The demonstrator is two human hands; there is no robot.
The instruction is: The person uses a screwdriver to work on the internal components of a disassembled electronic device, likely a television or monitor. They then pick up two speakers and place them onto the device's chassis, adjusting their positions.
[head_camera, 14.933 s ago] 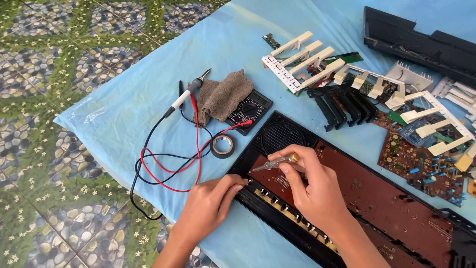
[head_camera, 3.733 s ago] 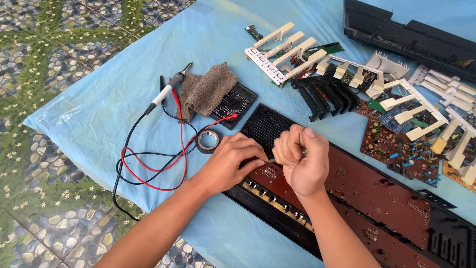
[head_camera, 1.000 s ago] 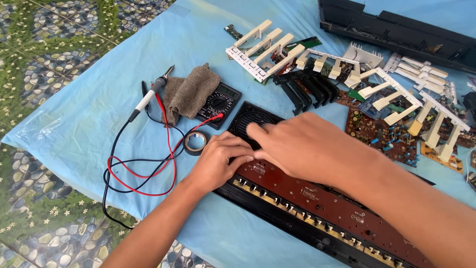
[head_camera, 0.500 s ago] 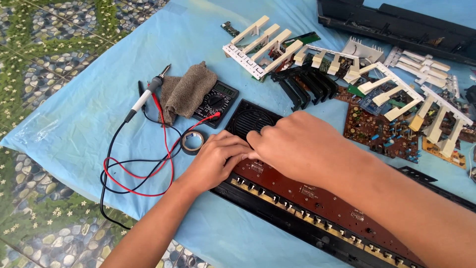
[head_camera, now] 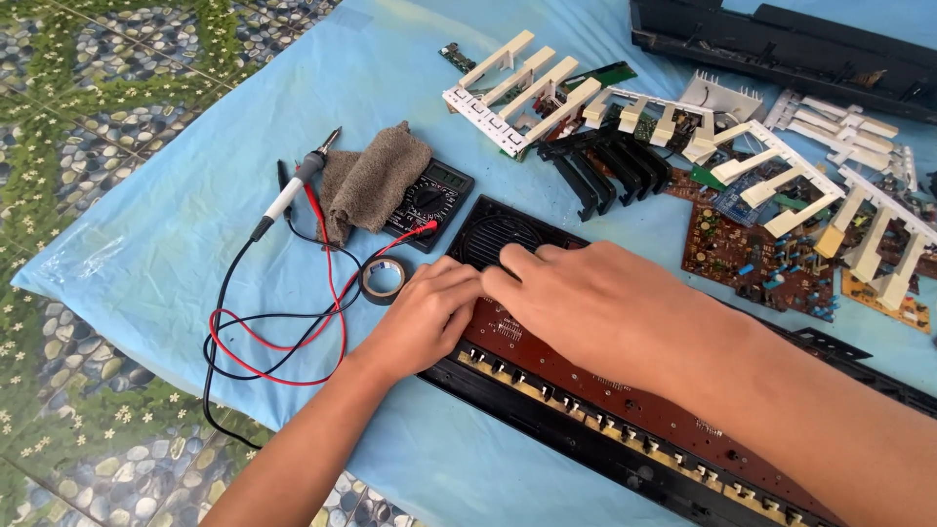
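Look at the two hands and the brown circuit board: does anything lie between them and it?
Nothing visible does. The left hand and right hand both rest directly on the board near the speaker grille.

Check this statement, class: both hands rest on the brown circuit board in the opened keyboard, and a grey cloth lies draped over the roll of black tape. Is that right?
Not quite. In the head view the grey cloth lies draped over the black multimeter, not the roll of black tape, which lies bare on the blue sheet. The left hand and right hand do rest on the brown circuit board.
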